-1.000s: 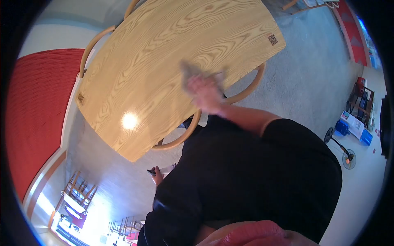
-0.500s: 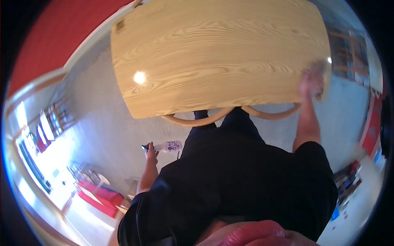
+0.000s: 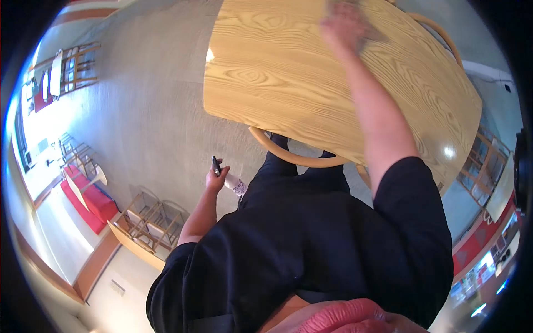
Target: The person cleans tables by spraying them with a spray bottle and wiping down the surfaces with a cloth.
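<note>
My right hand (image 3: 343, 28) presses a greyish cloth (image 3: 373, 32) against the wooden tabletop (image 3: 288, 66), near its far edge; hand and cloth are blurred. Down at my left side, beside my thigh, my left hand (image 3: 217, 176) grips a spray bottle (image 3: 235, 184) by its neck. The bottle has a black spray head and a pale body with a dark flower pattern, and part of it is hidden behind my hand.
A chair's curved wooden back (image 3: 300, 161) stands between me and the table, with another chair (image 3: 438, 33) at the far right side. Wooden chairs (image 3: 150, 219) and a red bench (image 3: 91, 197) are at the left. More chairs (image 3: 486, 166) stand at the right.
My right hand has moved with the cloth from the table's right end to its far side. The view has turned, and the bottle in my left hand now points differently.
</note>
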{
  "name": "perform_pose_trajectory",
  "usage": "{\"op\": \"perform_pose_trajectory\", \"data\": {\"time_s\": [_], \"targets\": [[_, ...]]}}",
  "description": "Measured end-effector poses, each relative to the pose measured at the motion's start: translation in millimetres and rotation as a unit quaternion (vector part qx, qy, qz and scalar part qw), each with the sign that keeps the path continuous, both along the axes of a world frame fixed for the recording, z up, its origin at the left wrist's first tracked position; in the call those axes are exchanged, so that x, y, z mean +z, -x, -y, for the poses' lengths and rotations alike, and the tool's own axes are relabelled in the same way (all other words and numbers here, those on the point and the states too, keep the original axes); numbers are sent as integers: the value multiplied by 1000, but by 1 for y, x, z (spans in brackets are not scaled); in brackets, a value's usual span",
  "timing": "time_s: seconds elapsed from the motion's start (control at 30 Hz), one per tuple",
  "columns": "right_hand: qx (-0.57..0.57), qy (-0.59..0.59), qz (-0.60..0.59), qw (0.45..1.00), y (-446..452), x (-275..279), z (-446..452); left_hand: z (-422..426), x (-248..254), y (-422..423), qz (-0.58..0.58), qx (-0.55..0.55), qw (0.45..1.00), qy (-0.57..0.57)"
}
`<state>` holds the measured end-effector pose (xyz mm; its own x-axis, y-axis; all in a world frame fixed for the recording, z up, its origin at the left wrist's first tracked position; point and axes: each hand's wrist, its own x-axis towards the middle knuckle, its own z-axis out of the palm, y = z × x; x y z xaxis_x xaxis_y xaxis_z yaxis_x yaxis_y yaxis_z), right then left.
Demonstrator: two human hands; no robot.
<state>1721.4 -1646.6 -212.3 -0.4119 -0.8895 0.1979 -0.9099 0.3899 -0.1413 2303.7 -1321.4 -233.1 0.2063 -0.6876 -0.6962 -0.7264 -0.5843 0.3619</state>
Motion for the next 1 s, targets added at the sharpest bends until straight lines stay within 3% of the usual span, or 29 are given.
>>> {"op": "perform_pose_trajectory", "data": {"time_s": [0.03, 0.07, 0.1, 0.2, 0.33, 0.4, 0.5, 0.57, 0.6, 0.63, 0.67, 0.7, 0.73, 0.83, 0.9, 0.93, 0.97, 1.0], "targets": [[70, -45, 12, 996, -65, 30, 12, 0, -3, -2, -5, -15, 1000, 12], [180, 24, 40, 983, -115, 9, 19, 3, -2, 2, -4, -6, 1000, 14], [262, -24, 53, 963, -166, 18, 15, 5, 3, 5, -3, 2, 1000, 14], [415, 28, 62, 907, -295, -10, -23, 4, 5, -6, -13, 32, 999, 22], [546, -43, 162, 821, -310, 8, -104, 2, -5, -30, -72, 106, 990, 66], [496, -59, 214, 839, -262, 23, -139, -8, -8, -40, -108, 255, 960, 45], [369, -160, 137, 905, -150, 57, -180, -27, -4, -48, -100, 346, 932, 46], [225, -73, -1, 972, -64, 45, -211, -44, -15, -63, -76, 417, 905, 43], [168, -19, -9, 986, -12, 29, -225, -53, -23, -70, -81, 419, 903, 42], [81, 13, -18, 996, 48, -5, -246, -59, -34, -78, -52, 382, 922, 35], [-51, -72, -212, 973, 96, -15, -258, -63, -40, -82, -20, 343, 939, 28], [-225, -99, -135, 960, 120, -3, -253, -60, -34, -77, 21, 263, 964, 41], [-389, -124, -53, 911, 139, 9, -246, -55, -32, -74, 18, 265, 963, 41], [-469, -54, -73, 879, 205, -15, -205, -31, -13, -56, 44, 33, 997, -45], [-317, -183, -96, 925, 212, 6, -129, -22, -9, -49, 13, 32, 998, -43], [-257, -117, -159, 946, 256, -57, -92, -16, -7, -47, -18, 30, 999, -39], [-247, -150, -221, 931, 245, -75, -36, -17, -15, -51, -21, 34, 999, -28], [-216, 1, -184, 959, 202, -77, 16, -19, -24, -55, -24, 32, 999, -30]]}}
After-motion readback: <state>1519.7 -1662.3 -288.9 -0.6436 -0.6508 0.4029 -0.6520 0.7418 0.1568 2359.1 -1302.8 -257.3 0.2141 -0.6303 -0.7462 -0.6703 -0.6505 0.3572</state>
